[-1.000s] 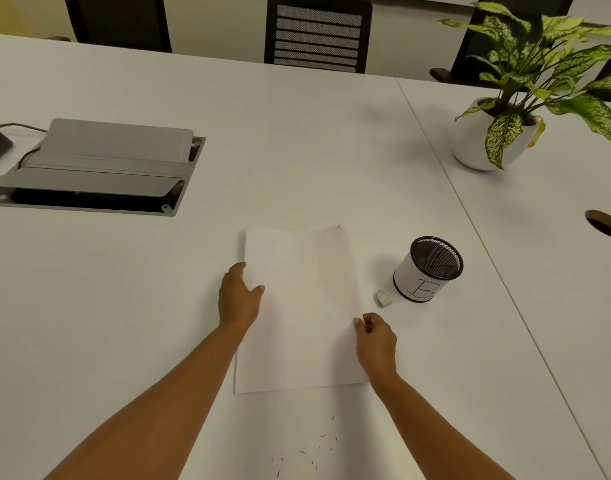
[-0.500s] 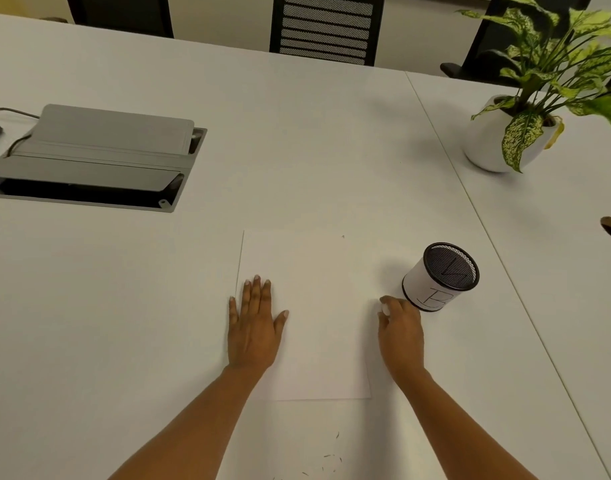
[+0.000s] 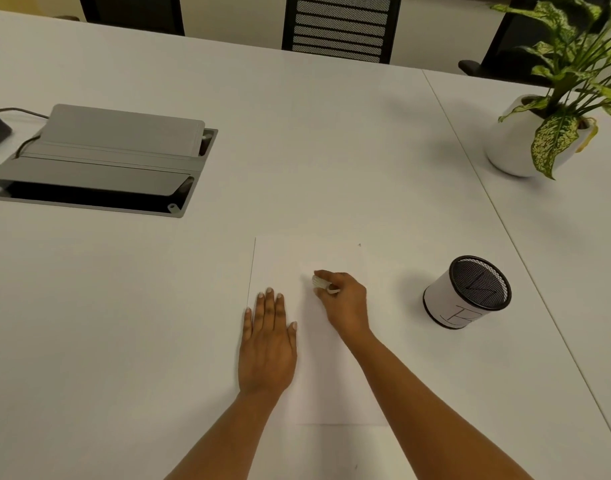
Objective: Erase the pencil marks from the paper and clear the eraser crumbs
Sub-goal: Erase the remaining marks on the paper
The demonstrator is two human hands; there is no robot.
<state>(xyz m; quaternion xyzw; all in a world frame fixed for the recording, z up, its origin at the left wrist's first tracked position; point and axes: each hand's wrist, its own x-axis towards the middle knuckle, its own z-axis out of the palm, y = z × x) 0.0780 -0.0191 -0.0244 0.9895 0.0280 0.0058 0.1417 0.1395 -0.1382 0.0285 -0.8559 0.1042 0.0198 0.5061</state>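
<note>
A: Which step?
B: Erasing, I'd judge. Right hand [image 3: 345, 303] pinches the eraser [image 3: 320, 282] over the paper [image 3: 332, 375]; left hand [image 3: 267, 344] lies spread flat, pinning it.
A: Next?
B: Short rubs (marks too faint to see).

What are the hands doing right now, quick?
Left hand: open, flat on the paper.
Right hand: closed, holding the eraser over the paper.
</note>
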